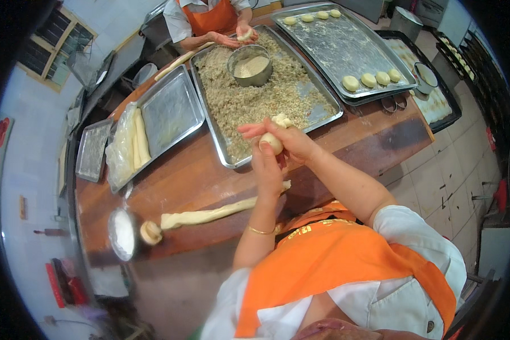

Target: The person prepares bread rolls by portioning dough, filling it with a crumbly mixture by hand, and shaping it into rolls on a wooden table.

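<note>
A pale, smooth dough ball [272, 143] sits between my two hands, above the near edge of the big filling tray [232, 163]. My left hand [265, 164] is closed around its lower side, thumb on top. Against its right side rests my right hand [296, 143], whose fingers curl over, a few of them reaching left. A smaller lump of dough [281, 120] shows at the top of the right hand, gripped there. Beneath my left forearm, a long dough rope [209, 214] lies on the wooden table [175, 192].
Crumbly filling [232, 102] surrounds a metal bowl [250, 66] in the tray. Across the table, a person in an orange apron [212, 18] holds dough. Round cakes stand on a tray [345, 48] at right. Left are an oblong tray [173, 107] with dough strips and a flour bowl [123, 233].
</note>
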Demonstrator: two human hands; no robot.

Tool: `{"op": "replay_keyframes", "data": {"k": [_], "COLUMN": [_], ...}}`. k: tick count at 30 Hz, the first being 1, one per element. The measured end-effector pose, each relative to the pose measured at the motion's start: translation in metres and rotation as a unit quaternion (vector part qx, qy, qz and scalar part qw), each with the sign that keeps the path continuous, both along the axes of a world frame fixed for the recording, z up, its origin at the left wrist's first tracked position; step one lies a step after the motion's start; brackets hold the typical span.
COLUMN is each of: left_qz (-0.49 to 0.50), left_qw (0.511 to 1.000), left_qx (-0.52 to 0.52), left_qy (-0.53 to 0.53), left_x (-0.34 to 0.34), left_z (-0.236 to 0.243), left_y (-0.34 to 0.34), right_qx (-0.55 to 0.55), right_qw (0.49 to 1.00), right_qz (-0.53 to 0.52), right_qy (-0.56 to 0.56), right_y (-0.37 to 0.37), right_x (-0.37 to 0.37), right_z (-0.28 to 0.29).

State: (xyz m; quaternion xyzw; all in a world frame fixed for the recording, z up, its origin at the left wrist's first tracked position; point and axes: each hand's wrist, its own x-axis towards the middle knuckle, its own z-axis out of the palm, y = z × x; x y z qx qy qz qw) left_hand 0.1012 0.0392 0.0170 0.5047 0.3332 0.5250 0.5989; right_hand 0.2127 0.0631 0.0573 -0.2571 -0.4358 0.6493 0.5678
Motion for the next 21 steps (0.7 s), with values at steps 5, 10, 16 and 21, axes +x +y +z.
{"op": "replay_keyframes", "data": {"k": [5,10,16,21], "left_qz": [0.079,0.019,-0.073,-0.049], "left_qw": [0.981,0.968,0.927,0.947], "left_qx": [-0.102,-0.142,-0.199,-0.184], "left_qy": [-0.148,-0.205,-0.311,-0.257], "left_x": [0.016,-0.004,-0.027,-0.038], "left_z": [0.026,0.011,0.001,0.019], "left_y": [-0.005,0.006,0.012,0.001], "right_qx": [-0.010,-0.041,-0.030,0.025], "right_qw": [0.964,0.945,0.939,0.927], "right_qz": [-0.074,0.078,0.123,0.092], "right_qy": [-0.255,-0.314,-0.319,-0.362], "right_y": [0.002,0.015,0.018,0.020], "right_x": [0.014,0.047,0.043,0.035], "right_z": [0.014,0.013,0.023,0.026]}}
